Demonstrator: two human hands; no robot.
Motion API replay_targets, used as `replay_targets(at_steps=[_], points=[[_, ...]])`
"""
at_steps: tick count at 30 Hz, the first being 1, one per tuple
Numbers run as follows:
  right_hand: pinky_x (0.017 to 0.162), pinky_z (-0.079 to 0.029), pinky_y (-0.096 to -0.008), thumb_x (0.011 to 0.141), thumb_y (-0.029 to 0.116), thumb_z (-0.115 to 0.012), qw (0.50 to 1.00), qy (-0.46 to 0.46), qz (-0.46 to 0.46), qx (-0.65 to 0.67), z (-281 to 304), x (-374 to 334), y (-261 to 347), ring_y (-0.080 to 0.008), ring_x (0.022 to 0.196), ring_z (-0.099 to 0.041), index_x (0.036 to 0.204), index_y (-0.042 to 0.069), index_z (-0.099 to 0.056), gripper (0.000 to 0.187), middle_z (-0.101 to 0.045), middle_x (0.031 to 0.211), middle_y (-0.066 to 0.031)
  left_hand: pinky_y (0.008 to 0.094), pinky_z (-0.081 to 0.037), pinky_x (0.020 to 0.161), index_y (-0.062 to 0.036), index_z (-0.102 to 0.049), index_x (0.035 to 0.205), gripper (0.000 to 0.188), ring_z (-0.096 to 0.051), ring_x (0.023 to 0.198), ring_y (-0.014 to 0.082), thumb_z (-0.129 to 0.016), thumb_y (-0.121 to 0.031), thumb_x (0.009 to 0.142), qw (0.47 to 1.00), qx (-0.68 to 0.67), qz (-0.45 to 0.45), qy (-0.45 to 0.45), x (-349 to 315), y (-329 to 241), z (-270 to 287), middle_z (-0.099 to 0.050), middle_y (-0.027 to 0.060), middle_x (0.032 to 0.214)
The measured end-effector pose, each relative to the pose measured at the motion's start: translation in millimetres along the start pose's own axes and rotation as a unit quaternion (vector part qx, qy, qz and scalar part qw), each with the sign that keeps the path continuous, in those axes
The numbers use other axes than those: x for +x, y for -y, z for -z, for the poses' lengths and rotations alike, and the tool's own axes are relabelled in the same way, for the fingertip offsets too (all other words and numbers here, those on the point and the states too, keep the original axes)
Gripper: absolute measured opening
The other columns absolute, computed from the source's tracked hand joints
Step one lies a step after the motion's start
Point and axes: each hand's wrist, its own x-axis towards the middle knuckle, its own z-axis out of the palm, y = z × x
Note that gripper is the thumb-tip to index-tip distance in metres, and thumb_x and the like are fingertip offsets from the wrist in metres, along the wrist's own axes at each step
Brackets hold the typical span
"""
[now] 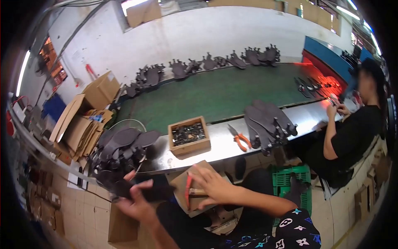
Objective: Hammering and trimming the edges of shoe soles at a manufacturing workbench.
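My left hand (pixel 139 205), somewhat blurred, is closed on a dark sandal sole (pixel 159 190) at lower left, its thumb along the near side. My right hand (pixel 217 186) has its fingers stretched out and the thumb apart. Between thumb and fingers shows the light wooden handle of a hammer (pixel 197 192), partly hidden by the hand; a narrow red-orange part (pixel 188 193) stands at its end. Both lie over a square tan board (pixel 179 181) in front of me. Beyond the left hand is a heap of dark soles with straps (pixel 124 145).
The metal-edged bench holds a wooden box of small black parts (pixel 189 150), orange-handled pliers (pixel 239 137) and stacked soles (pixel 265 120). More soles line the green belt's (pixel 195 97) far side. A co-worker (pixel 356 124) sits right, near a green crate (pixel 286 170). Cardboard boxes (pixel 93 97) stand left.
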Motion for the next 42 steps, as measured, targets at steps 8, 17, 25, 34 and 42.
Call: replay_targets(at_steps=[8,17,25,34,42], points=[[0.06,-0.054,-0.0435,0.077,0.015,-0.075,0.952,-0.016,-0.302,-0.038,27.9,-138.4,-2.6,-0.0327,0.072,-0.071,0.128,0.012,-0.058,0.054,-0.069,0.078,-0.0158,0.0262,-0.051,0.073,-0.0056,-0.041,0.146,0.05,-0.059,0.082,0.013,-0.059,-0.019,0.101,0.958,-0.077,0.272,0.053,-70.0,4.2,-27.2,-0.059,0.007,0.112],[0.047,-0.039,-0.0223,0.091,0.01,-0.06,0.757,-0.341,-0.408,0.378,71.2,-224.8,60.6,-0.0057,0.049,-0.045,0.102,-0.002,-0.064,0.017,-0.047,0.059,0.003,0.0569,-0.026,0.111,0.0015,-0.039,0.146,0.067,-0.033,0.139,0.0428,-0.067,-0.021,0.09,0.889,0.385,0.014,0.249,-69.6,60.2,-95.7,-0.037,0.0244,0.15],[0.04,-0.031,-0.0222,0.095,0.005,-0.054,0.66,-0.433,-0.373,0.487,67.9,-202.8,35.7,-0.0052,0.04,-0.034,0.098,-0.005,-0.062,0.014,-0.041,0.054,0.003,0.0467,-0.054,0.084,-0.0048,-0.074,0.099,0.017,-0.068,0.094,0.0369,-0.062,-0.01,0.088,0.828,0.341,-0.121,0.429,56.7,207.5,-214.1,-0.07,0.0204,0.098],[0.042,-0.028,-0.0212,0.095,0.004,-0.056,0.67,-0.347,-0.433,0.493,46.0,-187.5,30.6,-0.0022,0.044,-0.036,0.099,-0.002,-0.067,0.013,-0.045,0.058,0.0058,0.0402,-0.057,0.071,-0.0011,-0.073,0.087,0.01,-0.072,0.078,0.0324,-0.073,-0.005,0.078,0.855,0.293,-0.18,0.389,57.6,210.8,-223.1,-0.072,0.0187,0.083],[0.045,-0.034,-0.0189,0.099,0.009,-0.055,0.792,-0.276,-0.302,0.453,67.9,-121.8,13.3,-0.0032,0.051,-0.043,0.12,0.004,-0.066,0.024,-0.069,0.091,-0.0045,0.0328,-0.056,0.071,-0.0021,-0.068,0.102,0.024,-0.07,0.074,0.0219,-0.074,0.002,0.08,0.946,0.038,-0.127,0.296,9.3,64.1,-151.3,-0.073,0.0112,0.088]])
